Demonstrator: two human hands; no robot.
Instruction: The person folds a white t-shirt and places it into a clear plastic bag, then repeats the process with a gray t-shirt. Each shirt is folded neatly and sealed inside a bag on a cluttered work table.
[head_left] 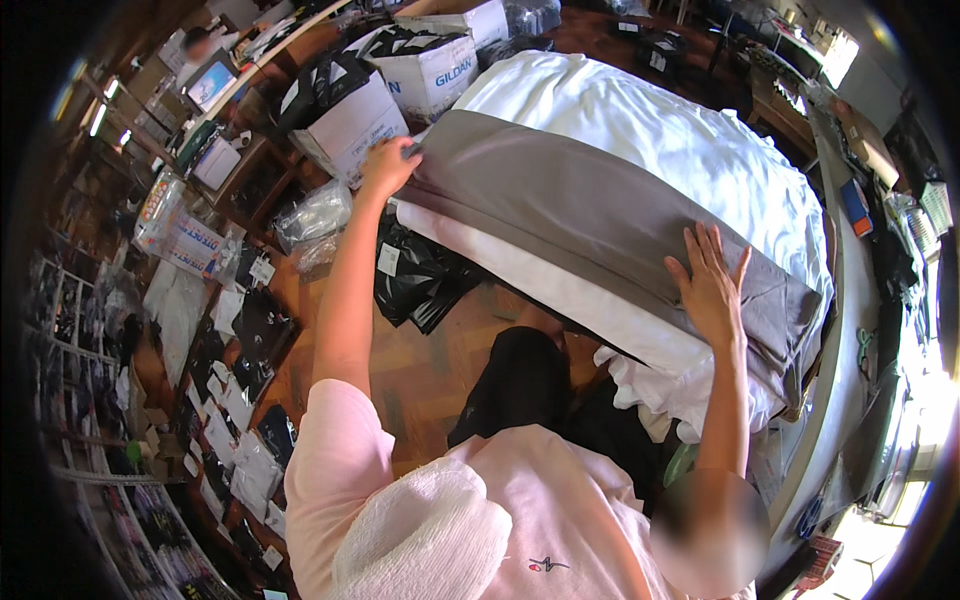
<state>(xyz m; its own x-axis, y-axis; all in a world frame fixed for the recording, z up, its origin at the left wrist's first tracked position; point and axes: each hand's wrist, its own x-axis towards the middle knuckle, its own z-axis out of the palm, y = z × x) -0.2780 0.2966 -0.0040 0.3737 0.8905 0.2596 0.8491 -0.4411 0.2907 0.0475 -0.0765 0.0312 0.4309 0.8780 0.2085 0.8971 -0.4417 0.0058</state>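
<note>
A long piece of grey-brown fabric [560, 190] lies folded along the near side of a table covered with white cloth [680, 130]. At its left end my left hand [388, 166] is closed on the fabric's corner, fingers curled round the edge. Toward the right end my right hand [712, 280] rests flat on the fabric with the fingers spread. A pale strip of cloth [560, 285] shows below the fabric along the table's front, and bunched white cloth hangs down at the near right.
Cardboard boxes [345, 130] with dark packets stand beyond my left hand. Black plastic bags [425, 275] lie on the wooden floor under the table's left end. Clear plastic bags [312, 218] and stacked packets fill the left. A long pale ledge [845, 330] runs along the right.
</note>
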